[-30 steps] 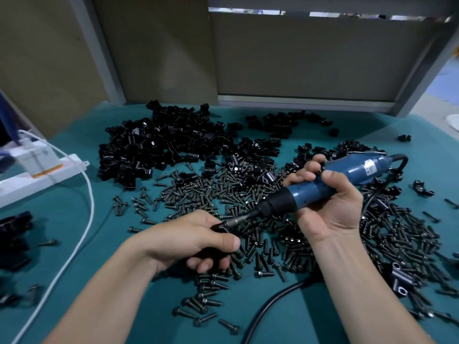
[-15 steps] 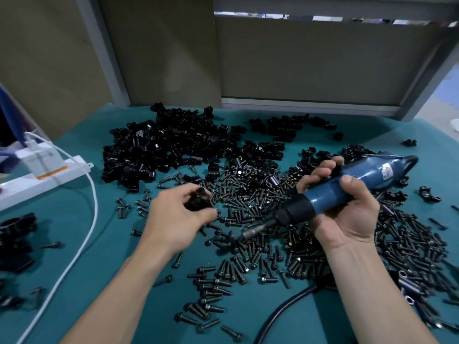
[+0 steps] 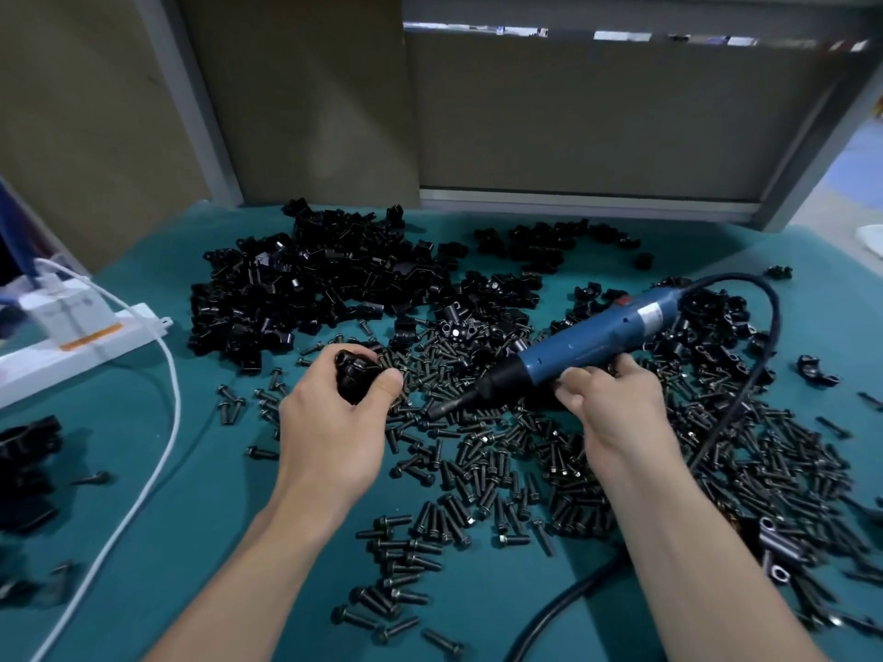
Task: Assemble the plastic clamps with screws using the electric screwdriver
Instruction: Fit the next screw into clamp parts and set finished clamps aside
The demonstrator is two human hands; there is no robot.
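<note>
Panels (image 3: pixel 597 126) of brown board close off the upper half of the frame, divided by grey metal posts (image 3: pixel 191 102). Below them, a table (image 3: pixel 143 566) covered in teal cloth fills the lower half.

Contents of the table:

- A heap of black plastic clamps (image 3: pixel 306 289) lies at upper centre, thinning out toward the upper right.
- A wide scatter of dark screws (image 3: pixel 501 470) runs from the centre to the lower right edge, touching the near side of the heap.
- A white power strip (image 3: pixel 81 346) sits at the left edge. A white cable (image 3: pixel 162 451) curves from it down to the lower left corner.
- A black cord (image 3: pixel 745 389) loops from the rear of the screwdriver across the screws. A further length of it shows at bottom centre.
- Dark parts (image 3: pixel 24 461) at the far left edge are too blurred to identify.

The electric screwdriver (image 3: pixel 597 336), blue with a black nose, lies tilted right of centre, above the screws, with its bit pointing down and left. The right hand (image 3: pixel 616 403) grips it from below, fingers curled under the barrel. The left hand (image 3: pixel 329 422), left of centre, has thumb and fingers wrapped around a single clamp (image 3: pixel 356 375), held just above the edge of the scatter of screws. The bit tip and this clamp are near each other but apart.
</note>
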